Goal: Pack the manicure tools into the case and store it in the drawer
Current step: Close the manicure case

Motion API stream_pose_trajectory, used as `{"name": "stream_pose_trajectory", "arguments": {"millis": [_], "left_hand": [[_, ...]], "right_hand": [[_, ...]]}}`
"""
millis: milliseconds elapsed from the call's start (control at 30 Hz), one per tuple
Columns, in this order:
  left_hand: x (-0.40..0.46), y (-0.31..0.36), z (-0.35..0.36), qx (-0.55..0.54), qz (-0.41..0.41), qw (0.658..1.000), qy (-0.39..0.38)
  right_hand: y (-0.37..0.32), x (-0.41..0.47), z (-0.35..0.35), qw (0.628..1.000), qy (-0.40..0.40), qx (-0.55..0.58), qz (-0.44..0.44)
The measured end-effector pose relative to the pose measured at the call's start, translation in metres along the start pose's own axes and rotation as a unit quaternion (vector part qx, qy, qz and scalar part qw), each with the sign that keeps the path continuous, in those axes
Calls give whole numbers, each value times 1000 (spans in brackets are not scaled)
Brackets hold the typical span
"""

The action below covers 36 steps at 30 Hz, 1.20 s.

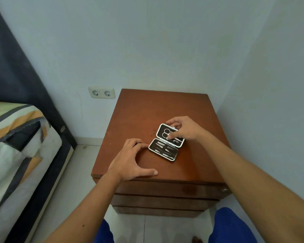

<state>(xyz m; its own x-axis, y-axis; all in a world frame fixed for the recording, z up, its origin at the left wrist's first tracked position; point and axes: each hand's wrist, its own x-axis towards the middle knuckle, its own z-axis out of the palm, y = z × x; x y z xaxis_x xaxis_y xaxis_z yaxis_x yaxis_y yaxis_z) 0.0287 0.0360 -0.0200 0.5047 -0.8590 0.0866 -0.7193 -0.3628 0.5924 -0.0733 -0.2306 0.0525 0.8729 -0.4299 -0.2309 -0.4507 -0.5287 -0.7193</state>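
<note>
A small black manicure case with a silver rim lies open on the brown nightstand top. Its near half holds several thin metal tools in loops. Its far half holds small scissors. My right hand hovers over the far half, with the thumb pressing a small metal tool down near the hinge and the fingers curled at the case's far edge. My left hand rests flat on the wood just left of the case, fingers spread, index tip near the case's left corner.
The nightstand has stacked drawer fronts, all closed, with a round knob at the right. A bed with a striped cover stands to the left. A double wall socket is behind. My knees in blue are below.
</note>
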Motion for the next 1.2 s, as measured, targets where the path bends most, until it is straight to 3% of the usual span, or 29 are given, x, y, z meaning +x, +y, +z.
{"name": "stream_pose_trajectory", "arguments": {"millis": [167, 333, 500, 733, 1200], "left_hand": [[0, -2, 1, -5, -3, 1000, 15], [0, -1, 1, 0, -1, 1000, 9], [0, -1, 2, 7, 4, 1000, 12], [0, -3, 4, -2, 5, 1000, 21], [3, -8, 9, -14, 49, 996, 79]], "right_hand": [[-12, -15, 10, 995, -41, -38, -86], [-4, -44, 24, 991, -36, -36, -122], [23, -57, 38, 982, -34, -124, -141], [43, -65, 47, 987, 24, -98, -124], [48, -59, 63, 988, 65, 1, -137]]}}
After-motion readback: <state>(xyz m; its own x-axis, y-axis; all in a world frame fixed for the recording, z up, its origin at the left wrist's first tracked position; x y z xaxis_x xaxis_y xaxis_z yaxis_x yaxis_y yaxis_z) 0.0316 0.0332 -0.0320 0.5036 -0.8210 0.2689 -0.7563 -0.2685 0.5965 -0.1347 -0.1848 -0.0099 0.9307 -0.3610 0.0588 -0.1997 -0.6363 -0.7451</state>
